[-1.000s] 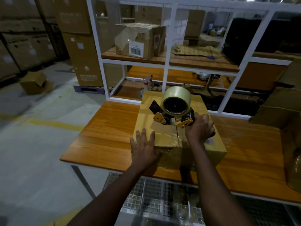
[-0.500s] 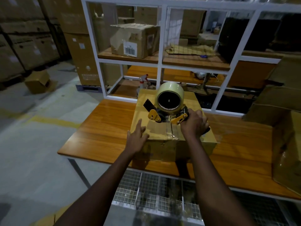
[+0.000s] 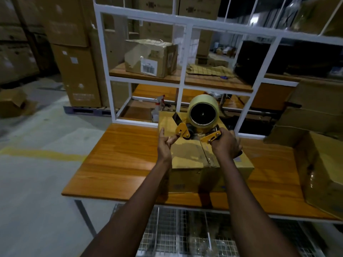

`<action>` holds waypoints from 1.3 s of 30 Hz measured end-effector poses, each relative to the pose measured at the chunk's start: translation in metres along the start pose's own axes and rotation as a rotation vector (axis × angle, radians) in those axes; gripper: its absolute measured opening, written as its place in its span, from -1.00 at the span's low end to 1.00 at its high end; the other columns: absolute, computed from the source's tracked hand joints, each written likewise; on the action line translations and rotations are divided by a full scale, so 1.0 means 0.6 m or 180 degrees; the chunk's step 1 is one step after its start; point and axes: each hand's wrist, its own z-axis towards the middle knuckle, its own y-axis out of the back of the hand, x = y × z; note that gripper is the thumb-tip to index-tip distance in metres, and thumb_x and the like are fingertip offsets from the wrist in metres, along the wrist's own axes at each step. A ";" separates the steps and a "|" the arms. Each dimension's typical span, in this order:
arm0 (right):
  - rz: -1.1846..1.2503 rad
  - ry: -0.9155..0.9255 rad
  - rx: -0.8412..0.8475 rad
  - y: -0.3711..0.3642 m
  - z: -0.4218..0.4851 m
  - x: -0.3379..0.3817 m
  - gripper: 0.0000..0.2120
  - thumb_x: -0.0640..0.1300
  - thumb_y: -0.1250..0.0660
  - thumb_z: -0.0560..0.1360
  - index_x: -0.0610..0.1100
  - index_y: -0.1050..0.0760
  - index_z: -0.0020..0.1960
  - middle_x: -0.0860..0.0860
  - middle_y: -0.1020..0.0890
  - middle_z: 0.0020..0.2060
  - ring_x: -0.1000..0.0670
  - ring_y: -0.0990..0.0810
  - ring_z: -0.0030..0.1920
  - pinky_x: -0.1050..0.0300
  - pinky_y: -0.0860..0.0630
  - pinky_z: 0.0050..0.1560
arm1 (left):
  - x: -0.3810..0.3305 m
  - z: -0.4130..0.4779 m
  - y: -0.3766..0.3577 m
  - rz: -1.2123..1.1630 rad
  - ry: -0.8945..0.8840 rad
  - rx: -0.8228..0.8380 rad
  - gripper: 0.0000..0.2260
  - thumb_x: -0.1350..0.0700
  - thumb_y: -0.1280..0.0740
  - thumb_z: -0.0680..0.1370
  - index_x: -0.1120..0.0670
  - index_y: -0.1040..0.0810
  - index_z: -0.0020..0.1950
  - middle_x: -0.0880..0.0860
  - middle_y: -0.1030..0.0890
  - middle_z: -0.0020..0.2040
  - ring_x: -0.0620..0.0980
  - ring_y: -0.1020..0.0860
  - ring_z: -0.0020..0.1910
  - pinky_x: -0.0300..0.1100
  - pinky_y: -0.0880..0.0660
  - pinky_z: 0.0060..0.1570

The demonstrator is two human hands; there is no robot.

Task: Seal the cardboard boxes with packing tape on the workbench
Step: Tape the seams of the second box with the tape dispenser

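A cardboard box (image 3: 193, 160) is seen at the centre of the frame, resting on the wooden counter (image 3: 120, 160) with its flaps closed. A glossy strip of tape (image 3: 185, 152) is laid across the near part of the box top. A tape dispenser (image 3: 201, 133) with yellow side plates is held over the far half of the box, and a pale tape roll (image 3: 203, 113) is mounted on it, its dark core turned toward the camera.

The dispenser handle is gripped by the right hand (image 3: 225, 145), whose fingers are curled tightly round it. The left hand (image 3: 164, 145) is raised just left of the dispenser with its fingers (image 3: 171, 140) loosely spread and nothing held; the index tip is placed right beside the left yellow plate, though contact cannot be told.

Behind the counter a white-framed shelf (image 3: 182, 52) is seen, and a labelled box (image 3: 150, 58) is set on its wooden board in the upper middle. A spray bottle (image 3: 157, 106) is stood beyond the far counter edge. Another large box (image 3: 323, 173) is cut off at the right edge. A wire grid (image 3: 176, 234) is visible beneath the counter.
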 end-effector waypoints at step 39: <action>0.0175 -0.0010 0.0013 -0.007 -0.004 0.037 -0.91 -0.04 -0.40 0.52 -0.03 -0.58 0.00 -0.12 -0.54 0.13 -0.28 -0.43 0.18 -0.13 -0.32 0.17 | -0.034 0.028 0.021 -0.0195 0.1786 -0.0063 -0.89 0.22 -0.29 0.61 0.19 -0.55 -0.09 0.03 -0.59 -0.42 -0.10 -0.55 -0.50 -0.28 -0.56 -0.47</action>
